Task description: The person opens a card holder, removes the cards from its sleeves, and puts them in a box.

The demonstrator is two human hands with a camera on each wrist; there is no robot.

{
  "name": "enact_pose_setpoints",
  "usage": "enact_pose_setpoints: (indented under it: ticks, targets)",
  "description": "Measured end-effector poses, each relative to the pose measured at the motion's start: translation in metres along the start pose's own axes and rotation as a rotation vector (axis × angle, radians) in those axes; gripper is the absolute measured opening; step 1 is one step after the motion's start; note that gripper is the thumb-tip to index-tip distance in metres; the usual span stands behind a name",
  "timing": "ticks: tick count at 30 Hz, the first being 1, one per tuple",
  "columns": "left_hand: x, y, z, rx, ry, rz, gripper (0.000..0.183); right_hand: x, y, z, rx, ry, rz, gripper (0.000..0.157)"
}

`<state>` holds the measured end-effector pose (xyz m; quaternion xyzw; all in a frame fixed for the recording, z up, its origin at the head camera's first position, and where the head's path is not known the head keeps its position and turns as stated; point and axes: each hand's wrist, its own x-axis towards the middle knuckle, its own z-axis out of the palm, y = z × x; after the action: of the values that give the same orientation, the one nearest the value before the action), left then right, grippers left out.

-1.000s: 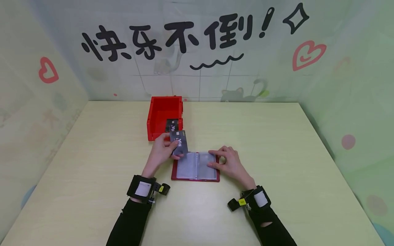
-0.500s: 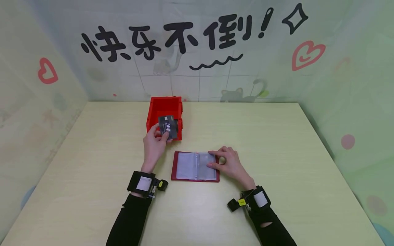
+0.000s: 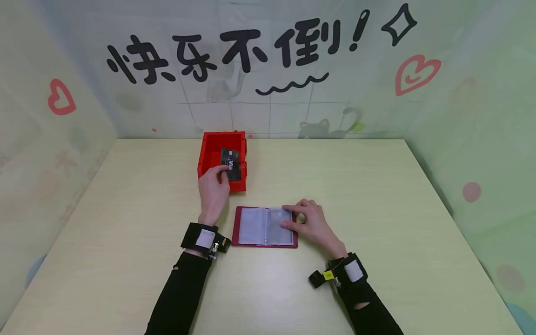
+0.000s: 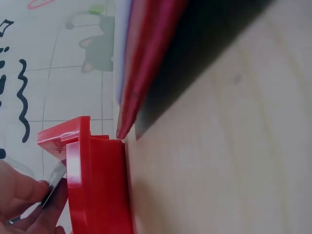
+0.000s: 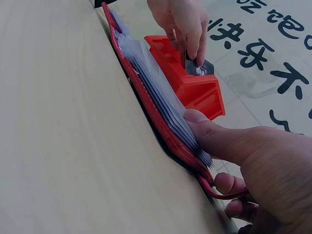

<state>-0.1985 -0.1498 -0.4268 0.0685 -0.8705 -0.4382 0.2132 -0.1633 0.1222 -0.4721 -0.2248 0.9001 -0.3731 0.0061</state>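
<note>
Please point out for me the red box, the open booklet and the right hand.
Red box [image 4: 107,187], left wrist view: its outer wall.
Open booklet [image 3: 252,226], head view: its left page.
Right hand [image 3: 313,221], head view: its back.

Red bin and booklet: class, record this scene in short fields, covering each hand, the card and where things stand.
Left hand: pinches a dark card
Card: marked "Vip", at the red bin
Red bin: on the table, beyond the booklet
Booklet: red, open, pale pockets showing
Right hand: thumb on the pockets, fingers gripping the booklet's edge
</note>
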Motion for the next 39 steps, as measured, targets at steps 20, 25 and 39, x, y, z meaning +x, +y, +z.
enact_pose_setpoints:
  ticks: [20,25,39]
  targets:
    - [0.0069,-0.0031,0.0068,0.351,-0.312,-0.004,0.032,0.0001,0.0006,0.0012,-0.010,0.001,-0.006,0.047]
    - [0.0044,-0.0004,0.0067,0.379,-0.353,-0.023,0.039,0.0004,0.0000,0.0013,-0.011,-0.003,-0.004,0.047]
    - [0.0044,-0.0013,0.0079,0.379,-0.378,-0.032,0.041,0.0018,0.0019,0.0020,-0.016,0.003,0.001,0.046]
